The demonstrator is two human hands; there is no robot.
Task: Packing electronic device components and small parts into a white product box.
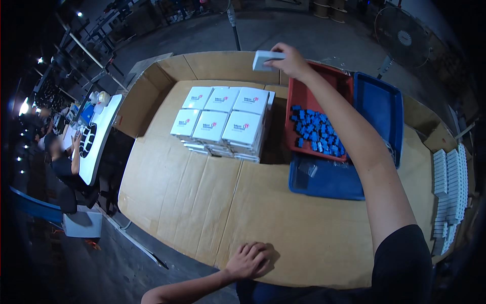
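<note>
At the far side of the table, my right hand (pixel 290 62) is closed around a small white box (pixel 261 60), held above the cardboard rim. Left of that arm stand stacks of white boxes (pixel 211 124) with a red mark on their tops, packed side by side in rows. My left hand (pixel 250 260) rests on the cardboard table top (pixel 283 238) near the front edge, its fingers curled in and nothing seen in them. Beneath my right forearm is a red tray (pixel 292 137) with many small blue clip-like parts (pixel 316 133).
Blue trays (pixel 377 91) lie beside and below the red one, a clear plastic bag (pixel 310 170) in the lower tray. Rows of white pieces (pixel 449 187) line the right edge. Cardboard walls (pixel 223 66) border the far side. Another person (pixel 63 159) sits at a white table (pixel 104 137) on the left.
</note>
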